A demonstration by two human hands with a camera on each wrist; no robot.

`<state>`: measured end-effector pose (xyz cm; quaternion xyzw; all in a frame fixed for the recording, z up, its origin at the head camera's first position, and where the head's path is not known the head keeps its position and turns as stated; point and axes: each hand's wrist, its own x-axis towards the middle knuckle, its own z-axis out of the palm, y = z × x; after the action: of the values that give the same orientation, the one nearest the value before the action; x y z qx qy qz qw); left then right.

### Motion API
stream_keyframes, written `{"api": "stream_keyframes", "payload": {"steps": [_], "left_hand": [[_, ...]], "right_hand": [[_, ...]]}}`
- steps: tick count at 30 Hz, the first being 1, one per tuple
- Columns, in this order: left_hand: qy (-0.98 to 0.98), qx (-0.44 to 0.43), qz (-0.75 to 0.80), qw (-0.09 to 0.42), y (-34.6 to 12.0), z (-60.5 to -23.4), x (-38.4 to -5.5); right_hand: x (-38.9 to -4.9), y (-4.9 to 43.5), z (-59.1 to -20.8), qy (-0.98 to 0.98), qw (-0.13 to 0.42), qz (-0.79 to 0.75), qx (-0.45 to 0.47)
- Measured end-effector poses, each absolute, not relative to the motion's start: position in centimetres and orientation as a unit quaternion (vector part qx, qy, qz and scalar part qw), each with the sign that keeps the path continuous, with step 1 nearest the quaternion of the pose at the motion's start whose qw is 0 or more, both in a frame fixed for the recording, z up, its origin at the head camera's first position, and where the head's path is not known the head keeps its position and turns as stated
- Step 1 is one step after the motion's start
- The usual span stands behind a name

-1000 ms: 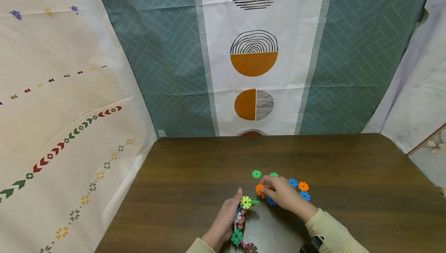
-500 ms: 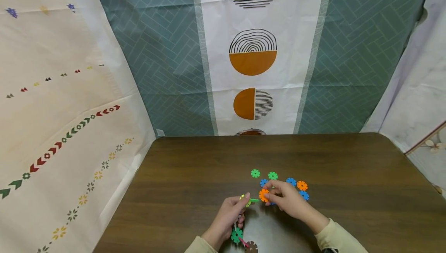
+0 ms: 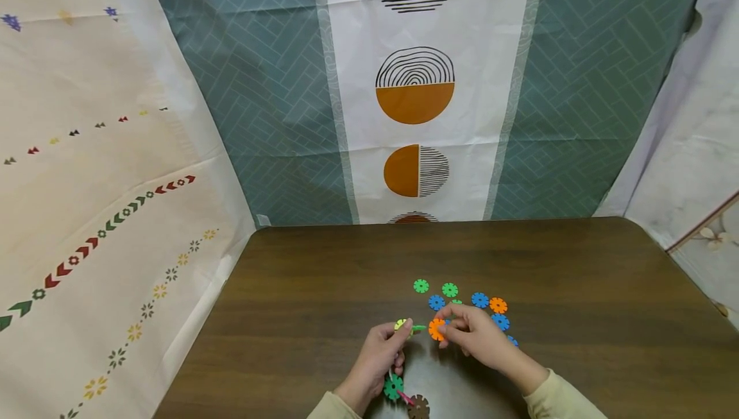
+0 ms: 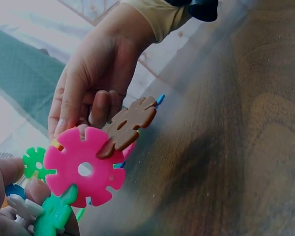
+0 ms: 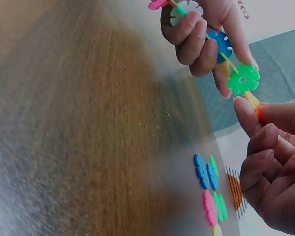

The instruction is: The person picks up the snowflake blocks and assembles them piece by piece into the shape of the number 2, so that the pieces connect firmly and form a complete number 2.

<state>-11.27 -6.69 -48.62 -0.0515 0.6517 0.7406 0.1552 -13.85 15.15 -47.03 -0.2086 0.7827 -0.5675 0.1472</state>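
Note:
My left hand (image 3: 378,355) grips a chain of slotted plastic flower discs, with its thumb against the yellow disc (image 3: 401,325). A light green disc (image 5: 243,78) stands out from the chain's upper end. Farther down hang a darker green disc (image 3: 394,387), a pink disc (image 4: 83,169) and a brown disc (image 3: 418,407). A blue disc (image 5: 220,46) and a white disc (image 5: 187,12) show among the left fingers. Between thumb and fingertips, my right hand (image 3: 482,339) pinches an orange disc (image 3: 437,329). Its edge meets or nearly meets the light green disc; whether the slots engage, I cannot tell.
Loose discs lie on the brown table (image 3: 312,290) beyond the right hand, including a green disc (image 3: 421,286), a blue disc (image 3: 480,299) and another orange disc (image 3: 498,305). A patterned cloth (image 3: 416,181) hangs behind the table's far edge.
The right hand has brought the orange disc from among the loose discs towards me, level with the light green disc. The left thumb has shifted over the yellow disc, which has turned.

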Motion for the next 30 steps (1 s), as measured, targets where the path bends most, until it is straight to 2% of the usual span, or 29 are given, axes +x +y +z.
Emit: {"api": "stream_keyframes", "payload": {"steps": [9,22,30], "left_hand": [[0.667,-0.031,0.727,0.163,-6.4,-48.5,-11.0],[0.676,-0.027,0.722,0.147,-5.6,-48.7,-10.7],[0.687,-0.005,0.704,0.18,-6.3,-48.4,-11.1]], "right_hand": [[-13.7,14.6,-47.2,0.782,0.146,-0.566,-0.216],[-13.6,13.9,-47.1,0.791,0.149,-0.559,-0.199],[-13.5,14.0,-47.6,0.782,0.155,-0.573,-0.188]]}}
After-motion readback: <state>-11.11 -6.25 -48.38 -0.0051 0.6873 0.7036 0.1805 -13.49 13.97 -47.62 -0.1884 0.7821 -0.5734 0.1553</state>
